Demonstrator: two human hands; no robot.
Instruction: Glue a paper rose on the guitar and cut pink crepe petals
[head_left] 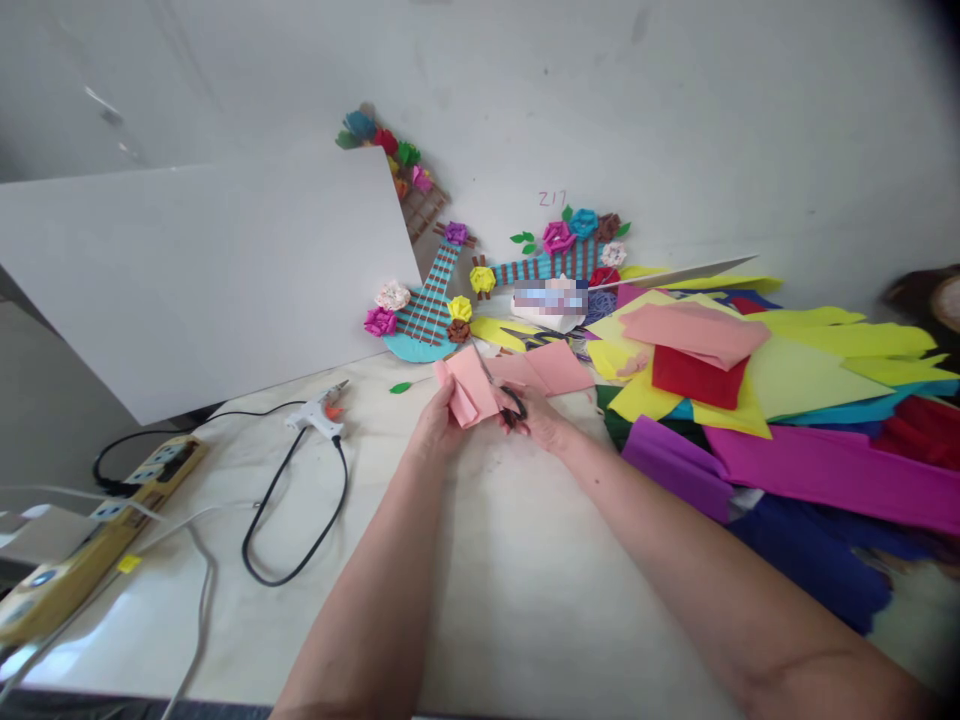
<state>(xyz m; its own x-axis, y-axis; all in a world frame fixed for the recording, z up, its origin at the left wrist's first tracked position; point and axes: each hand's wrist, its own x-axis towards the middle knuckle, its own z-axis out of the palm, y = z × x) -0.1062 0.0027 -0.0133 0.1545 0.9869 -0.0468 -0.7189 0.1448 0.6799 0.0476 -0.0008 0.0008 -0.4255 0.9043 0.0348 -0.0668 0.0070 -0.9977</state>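
Note:
Folded pink crepe paper (474, 388) is pinched in my left hand (441, 418), held just above the table. My right hand (538, 420) is closed round the black handles of a pair of scissors (513, 404), whose blades point up and left at the paper's right edge. Just behind the scissors lies another folded pink piece (559, 368). A small green paper leaf (400, 387) rests left of my left hand. Beyond my hands stand decorated guitar shapes; the nearest is a blue and brown guitar (429, 315) with paper flowers.
A hot glue gun (316, 415) with a looped black cord lies left, near a yellow power strip (150, 480). Stacked coloured crepe paper (810, 380) covers the right side. A white board (225, 280) leans at back left. A second pair of scissors (536, 338) lies behind my hands.

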